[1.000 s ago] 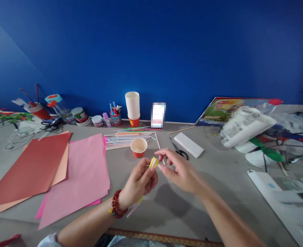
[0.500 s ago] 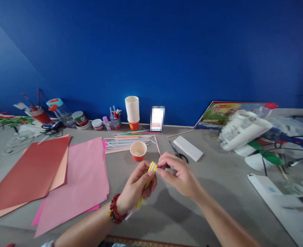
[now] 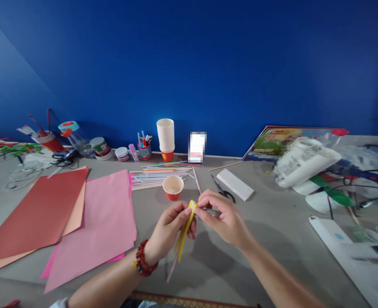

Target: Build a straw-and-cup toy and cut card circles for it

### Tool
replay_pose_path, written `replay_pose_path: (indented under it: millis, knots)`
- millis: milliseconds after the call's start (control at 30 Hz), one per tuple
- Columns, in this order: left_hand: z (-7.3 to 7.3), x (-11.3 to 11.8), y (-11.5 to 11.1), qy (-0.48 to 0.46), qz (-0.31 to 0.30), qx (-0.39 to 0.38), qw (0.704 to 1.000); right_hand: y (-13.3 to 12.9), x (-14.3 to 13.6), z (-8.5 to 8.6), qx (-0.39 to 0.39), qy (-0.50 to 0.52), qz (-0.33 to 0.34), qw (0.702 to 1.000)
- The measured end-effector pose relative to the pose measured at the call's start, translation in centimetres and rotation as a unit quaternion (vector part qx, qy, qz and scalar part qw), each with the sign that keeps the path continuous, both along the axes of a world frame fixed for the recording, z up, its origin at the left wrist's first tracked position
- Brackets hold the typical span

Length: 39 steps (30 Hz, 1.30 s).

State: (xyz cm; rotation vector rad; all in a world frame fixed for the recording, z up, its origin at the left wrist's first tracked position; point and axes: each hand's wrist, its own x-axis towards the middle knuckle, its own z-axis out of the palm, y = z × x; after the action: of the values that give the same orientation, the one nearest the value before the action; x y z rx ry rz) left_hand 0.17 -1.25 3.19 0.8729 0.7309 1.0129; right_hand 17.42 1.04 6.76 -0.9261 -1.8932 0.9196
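My left hand (image 3: 169,224) is closed round a small bundle of yellow and pale pink straws (image 3: 184,239). Their upper ends stick out above the thumb, and the lower ends fan downward past the palm. At that upper end, the fingertips of my right hand (image 3: 222,216) are pinched together, touching or nearly touching the bundle. Under its curled fingers shows part of a shiny grey thing (image 3: 212,211), too hidden to name. Just beyond both hands stands a paper cup (image 3: 172,194), with scissors (image 3: 222,190) to its right.
Loose straws (image 3: 157,177) lie behind the cup. Pink sheets (image 3: 102,226) and red sheets (image 3: 44,209) cover the left side. A folded white paper (image 3: 235,184), a stack of cups (image 3: 166,134) and a blurred phone (image 3: 196,147) stand or lie farther back. Plastic-wrapped goods (image 3: 304,162) crowd the right.
The straws' lower ends have swung out from under my left hand and now spread below it, more in sight. Both hands stay in nearly the same place.
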Motion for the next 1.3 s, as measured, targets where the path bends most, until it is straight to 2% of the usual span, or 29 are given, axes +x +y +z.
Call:
replay_pose_path:
  millis: [200,400,500,667,967,1067,1300]
  knots:
    - [-0.1,0.3,-0.9,0.064,0.012,0.051,0.997,0.0,-0.4,-0.1,0.005,0.012,-0.024,1.0]
    - [0.1,0.4,-1.1,0.179,0.047,0.13,0.974,-0.5,-0.8,-0.2,-0.002,-0.024,-0.045,0.999]
    - [-0.1,0.6,-1.0,0.185,0.079,0.14,0.97,-1.0,-1.1,-0.4,-0.023,-0.051,-0.056,0.997]
    - [-0.3,0.8,-0.9,0.177,0.107,0.125,0.971,-1.7,-1.4,-0.3,-0.047,-0.019,-0.09,0.995]
    - [-0.8,0.9,-0.8,0.139,0.109,0.092,0.98,-2.0,-1.5,0.3,0.097,-0.054,-0.062,0.992]
    - [-1.0,0.9,-0.8,0.119,0.103,0.085,0.984,-2.1,-1.5,0.3,0.121,-0.07,-0.065,0.988]
    - [-0.9,1.0,-0.8,0.127,0.108,0.124,0.978,-2.4,-1.3,0.5,0.186,-0.107,-0.073,0.974]
